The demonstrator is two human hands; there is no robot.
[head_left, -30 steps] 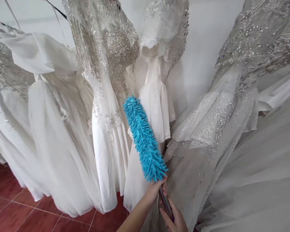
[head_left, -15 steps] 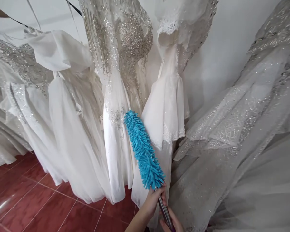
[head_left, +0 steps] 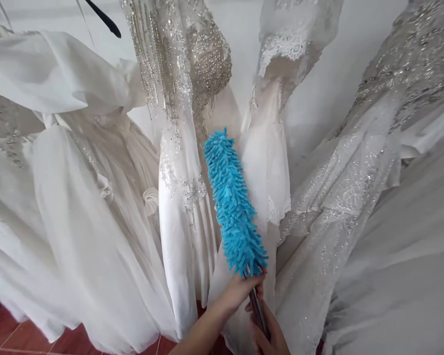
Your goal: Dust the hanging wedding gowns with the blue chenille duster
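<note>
A blue microfiber duster [head_left: 235, 207] with a shaggy chenille head points up and away from me, tilted slightly left. My left hand [head_left: 244, 291] is wrapped round its metal handle just below the head. Lower on the same handle, my right hand [head_left: 268, 330] is closed too, partly cut off by the bottom edge. The head overlaps a beaded white gown [head_left: 185, 172] on its left and a lace-trimmed white dress [head_left: 264, 162] on its right. Whether it touches either fabric I cannot tell.
More white gowns hang along the wall: a plain draped one [head_left: 70, 187] to the left and a sequinned one [head_left: 340, 182] to the right. Their skirts reach down to a red tiled floor [head_left: 18, 335]. A black hanger end [head_left: 109, 24] sticks out at upper left.
The duster and both hands have moved up and a little to the right in view. My view has shifted closer to the gowns, with less floor showing. Both hands keep their hold.
</note>
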